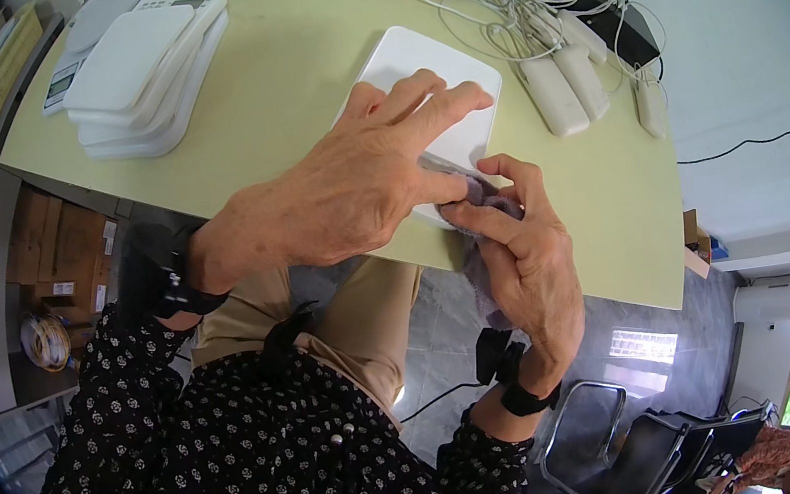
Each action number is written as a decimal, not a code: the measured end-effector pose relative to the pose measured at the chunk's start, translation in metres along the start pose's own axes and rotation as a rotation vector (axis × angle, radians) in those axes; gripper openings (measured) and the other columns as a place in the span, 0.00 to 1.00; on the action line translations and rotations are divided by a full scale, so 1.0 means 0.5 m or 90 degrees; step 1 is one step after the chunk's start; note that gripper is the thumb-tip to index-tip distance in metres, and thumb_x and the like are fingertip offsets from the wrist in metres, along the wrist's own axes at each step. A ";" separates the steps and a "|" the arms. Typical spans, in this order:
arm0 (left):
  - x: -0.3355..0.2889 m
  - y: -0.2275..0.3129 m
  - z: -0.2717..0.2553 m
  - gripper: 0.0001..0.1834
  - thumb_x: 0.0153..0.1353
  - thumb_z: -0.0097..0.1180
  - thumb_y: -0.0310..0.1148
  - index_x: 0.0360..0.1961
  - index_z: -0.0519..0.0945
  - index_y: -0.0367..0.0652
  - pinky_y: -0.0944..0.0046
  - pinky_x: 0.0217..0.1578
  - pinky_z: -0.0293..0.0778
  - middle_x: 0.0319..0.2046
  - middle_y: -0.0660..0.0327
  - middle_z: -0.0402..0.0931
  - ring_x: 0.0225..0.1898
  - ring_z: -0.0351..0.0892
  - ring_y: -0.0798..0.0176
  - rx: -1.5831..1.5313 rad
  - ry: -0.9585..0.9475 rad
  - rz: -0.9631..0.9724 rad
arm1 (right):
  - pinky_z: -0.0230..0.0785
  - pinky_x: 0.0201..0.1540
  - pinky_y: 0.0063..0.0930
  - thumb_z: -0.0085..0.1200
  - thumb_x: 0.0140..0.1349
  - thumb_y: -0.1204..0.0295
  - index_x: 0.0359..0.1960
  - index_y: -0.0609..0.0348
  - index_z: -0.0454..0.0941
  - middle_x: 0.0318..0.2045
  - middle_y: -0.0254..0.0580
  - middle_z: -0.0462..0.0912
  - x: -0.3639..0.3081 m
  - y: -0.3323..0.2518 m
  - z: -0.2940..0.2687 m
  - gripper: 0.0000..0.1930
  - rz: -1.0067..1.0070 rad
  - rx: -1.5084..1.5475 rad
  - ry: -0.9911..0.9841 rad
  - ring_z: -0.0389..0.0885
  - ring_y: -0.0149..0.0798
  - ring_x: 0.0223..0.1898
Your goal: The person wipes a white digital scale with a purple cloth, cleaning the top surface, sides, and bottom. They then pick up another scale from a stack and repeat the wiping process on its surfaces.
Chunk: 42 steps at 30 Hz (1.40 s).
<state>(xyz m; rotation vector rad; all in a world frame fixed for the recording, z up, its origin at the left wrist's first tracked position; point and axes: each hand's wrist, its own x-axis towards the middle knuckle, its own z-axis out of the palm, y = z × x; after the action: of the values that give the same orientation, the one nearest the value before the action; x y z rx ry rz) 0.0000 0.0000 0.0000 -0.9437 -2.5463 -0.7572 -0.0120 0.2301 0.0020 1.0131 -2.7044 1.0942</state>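
A white flat kitchen scale (432, 58) lies on the yellow-green table, turned at an angle to me. Across its top my left hand (346, 188) is spread, fingers apart and resting on or just over the plate, thumb pointing toward the cloth. My right hand (529, 253) is closed on a grey-purple cloth (477, 271) at the scale's near right edge. Part of the cloth hangs down beside the palm, below the table's edge. My left hand and wrist cover much of the scale's near left side.
Several white scales (141, 55) are stacked at the far left of the table (285, 40). At the far right sit white adapters (555, 93) with tangled cables (504, 14) and a black power strip (622, 28). A metal-framed chair (584, 443) stands lower right; cardboard boxes (61, 243) fill a left shelf.
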 end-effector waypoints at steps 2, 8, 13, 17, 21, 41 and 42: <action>-0.007 0.008 0.014 0.17 0.54 0.59 0.23 0.45 0.88 0.45 0.43 0.61 0.56 0.72 0.50 0.60 0.73 0.54 0.45 0.051 -0.025 -0.041 | 0.79 0.47 0.38 0.61 0.50 0.85 0.40 0.54 0.88 0.54 0.44 0.78 -0.001 -0.006 -0.005 0.16 -0.018 -0.019 0.012 0.80 0.52 0.54; -0.023 0.026 0.034 0.16 0.61 0.54 0.27 0.50 0.85 0.40 0.50 0.58 0.58 0.72 0.49 0.59 0.72 0.57 0.45 0.234 -0.003 -0.049 | 0.78 0.43 0.43 0.70 0.51 0.74 0.38 0.56 0.88 0.52 0.42 0.79 -0.019 -0.022 -0.013 0.11 -0.045 -0.170 0.092 0.79 0.50 0.44; -0.026 0.027 0.048 0.21 0.63 0.53 0.26 0.57 0.81 0.36 0.50 0.57 0.58 0.71 0.48 0.60 0.72 0.58 0.47 0.189 -0.031 -0.091 | 0.76 0.43 0.42 0.69 0.56 0.70 0.38 0.59 0.87 0.45 0.43 0.83 -0.008 0.001 0.016 0.10 0.005 -0.121 0.186 0.80 0.50 0.44; -0.026 0.018 0.054 0.23 0.53 0.62 0.23 0.53 0.80 0.33 0.53 0.53 0.62 0.67 0.46 0.63 0.66 0.62 0.48 0.178 0.041 -0.045 | 0.75 0.45 0.41 0.65 0.57 0.75 0.39 0.60 0.86 0.43 0.46 0.85 0.008 0.015 0.028 0.09 0.054 -0.024 0.210 0.81 0.51 0.43; -0.024 0.018 0.064 0.23 0.54 0.59 0.23 0.54 0.79 0.31 0.53 0.55 0.65 0.66 0.46 0.63 0.66 0.63 0.47 0.154 0.056 -0.060 | 0.74 0.45 0.42 0.65 0.58 0.75 0.41 0.61 0.84 0.39 0.48 0.84 0.022 0.014 0.026 0.10 0.118 0.006 0.202 0.81 0.52 0.39; 0.018 -0.012 0.069 0.26 0.57 0.67 0.38 0.56 0.78 0.39 0.45 0.58 0.52 0.63 0.53 0.67 0.67 0.59 0.50 0.178 0.110 -0.275 | 0.72 0.39 0.40 0.68 0.56 0.71 0.31 0.63 0.85 0.30 0.43 0.81 0.072 -0.005 0.043 0.07 0.127 -0.068 0.188 0.80 0.48 0.35; 0.020 -0.011 0.071 0.25 0.57 0.67 0.37 0.55 0.78 0.39 0.45 0.58 0.53 0.61 0.54 0.68 0.66 0.60 0.50 0.186 0.113 -0.273 | 0.72 0.39 0.40 0.68 0.56 0.71 0.31 0.63 0.85 0.31 0.43 0.81 0.073 -0.006 0.043 0.07 0.126 -0.069 0.187 0.80 0.48 0.35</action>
<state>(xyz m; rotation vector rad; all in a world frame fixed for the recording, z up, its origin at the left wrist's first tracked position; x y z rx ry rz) -0.0150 0.0220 -0.0264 -0.2286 -2.6287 -0.5219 -0.0349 0.1944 -0.0020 0.5286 -2.6277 1.0169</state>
